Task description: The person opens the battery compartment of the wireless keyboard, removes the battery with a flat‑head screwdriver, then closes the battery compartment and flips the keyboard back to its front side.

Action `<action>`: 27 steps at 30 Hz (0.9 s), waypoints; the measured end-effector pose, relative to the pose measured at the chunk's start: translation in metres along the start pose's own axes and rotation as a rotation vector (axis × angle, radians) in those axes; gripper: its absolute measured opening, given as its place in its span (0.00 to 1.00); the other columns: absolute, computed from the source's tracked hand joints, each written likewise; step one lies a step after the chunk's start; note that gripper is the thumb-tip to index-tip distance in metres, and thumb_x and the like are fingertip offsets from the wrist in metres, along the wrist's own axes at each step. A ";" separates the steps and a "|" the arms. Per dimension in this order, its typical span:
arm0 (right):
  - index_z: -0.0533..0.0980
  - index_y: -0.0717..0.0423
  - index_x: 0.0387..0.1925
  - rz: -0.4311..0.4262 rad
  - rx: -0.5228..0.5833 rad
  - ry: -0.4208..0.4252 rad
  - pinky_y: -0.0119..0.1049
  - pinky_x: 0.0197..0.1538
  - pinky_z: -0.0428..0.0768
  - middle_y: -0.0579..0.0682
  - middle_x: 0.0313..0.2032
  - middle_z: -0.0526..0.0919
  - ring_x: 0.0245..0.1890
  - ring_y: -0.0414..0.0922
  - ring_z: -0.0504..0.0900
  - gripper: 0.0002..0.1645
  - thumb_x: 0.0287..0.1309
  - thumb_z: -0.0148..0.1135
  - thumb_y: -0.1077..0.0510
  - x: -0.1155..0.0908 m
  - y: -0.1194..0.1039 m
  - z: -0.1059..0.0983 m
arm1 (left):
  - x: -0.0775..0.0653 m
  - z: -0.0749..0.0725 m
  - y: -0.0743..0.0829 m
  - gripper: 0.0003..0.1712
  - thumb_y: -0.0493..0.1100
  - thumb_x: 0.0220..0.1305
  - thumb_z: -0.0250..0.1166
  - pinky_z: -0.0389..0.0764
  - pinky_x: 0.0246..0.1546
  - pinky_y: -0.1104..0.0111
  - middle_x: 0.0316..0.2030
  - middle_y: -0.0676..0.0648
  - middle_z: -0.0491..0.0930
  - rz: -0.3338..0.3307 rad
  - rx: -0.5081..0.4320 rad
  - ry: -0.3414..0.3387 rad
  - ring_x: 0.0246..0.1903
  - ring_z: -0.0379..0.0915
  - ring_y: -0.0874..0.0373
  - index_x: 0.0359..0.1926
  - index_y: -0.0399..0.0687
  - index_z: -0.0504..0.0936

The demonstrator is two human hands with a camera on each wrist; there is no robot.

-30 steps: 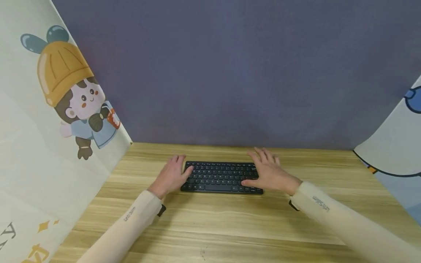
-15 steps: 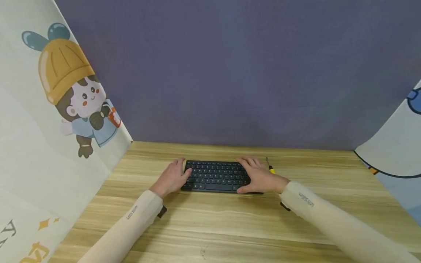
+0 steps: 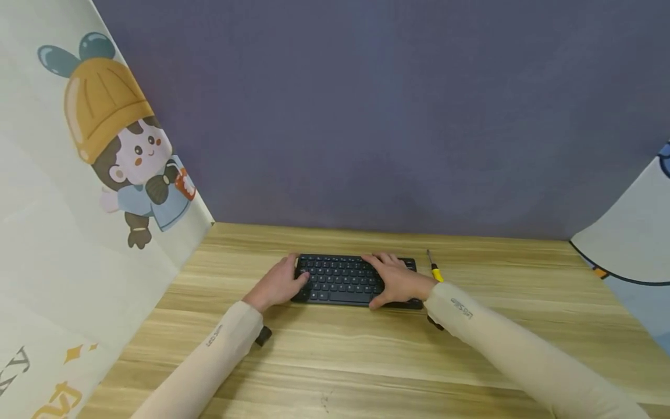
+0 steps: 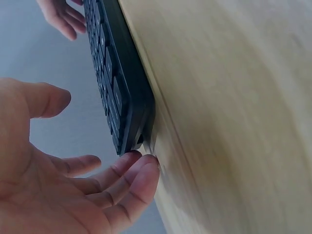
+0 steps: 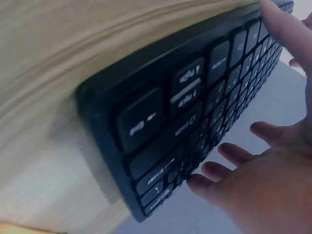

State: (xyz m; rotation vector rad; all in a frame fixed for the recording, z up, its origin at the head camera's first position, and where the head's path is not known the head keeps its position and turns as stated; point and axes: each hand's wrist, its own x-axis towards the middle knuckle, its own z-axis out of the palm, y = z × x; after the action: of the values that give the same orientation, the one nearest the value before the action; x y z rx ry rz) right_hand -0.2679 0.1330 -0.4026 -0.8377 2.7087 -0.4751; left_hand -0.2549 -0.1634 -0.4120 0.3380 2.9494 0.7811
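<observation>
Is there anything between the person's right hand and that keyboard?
Nothing visible: the right hand is spread directly over the keyboard. The yellow-handled tool lies beyond the keyboard's right end, not between them.

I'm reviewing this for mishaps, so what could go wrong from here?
The right sleeve looks close to the yellow-handled screwdriver in the head view, so a sideways move might knock it.
The right hand spreads over the keyboard, so a stray press seems possible.
The left hand has fingertips low at the keyboard's corner, near the table; they might get pinched if that end lifts and drops.
</observation>
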 end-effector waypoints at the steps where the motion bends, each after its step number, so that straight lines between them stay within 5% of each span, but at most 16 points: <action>1: 0.45 0.48 0.74 0.006 -0.007 -0.002 0.62 0.63 0.51 0.60 0.70 0.47 0.69 0.60 0.46 0.66 0.41 0.74 0.38 0.001 0.000 0.000 | 0.001 0.000 0.001 0.38 0.53 0.69 0.54 0.61 0.60 0.49 0.63 0.30 0.62 0.000 -0.004 -0.003 0.62 0.59 0.39 0.69 0.34 0.55; 27: 0.51 0.54 0.72 0.036 -0.047 -0.009 0.60 0.63 0.52 0.57 0.68 0.53 0.68 0.56 0.50 0.68 0.35 0.76 0.34 0.010 -0.002 -0.004 | 0.010 0.002 0.001 0.43 0.61 0.69 0.48 0.55 0.61 0.45 0.66 0.28 0.54 -0.044 -0.060 -0.003 0.65 0.51 0.35 0.72 0.38 0.48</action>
State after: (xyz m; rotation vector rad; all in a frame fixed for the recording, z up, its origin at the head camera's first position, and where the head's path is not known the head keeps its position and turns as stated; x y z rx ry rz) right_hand -0.2764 0.1266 -0.4002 -0.7999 2.7315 -0.4008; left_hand -0.2646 -0.1591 -0.4132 0.2693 2.9123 0.8604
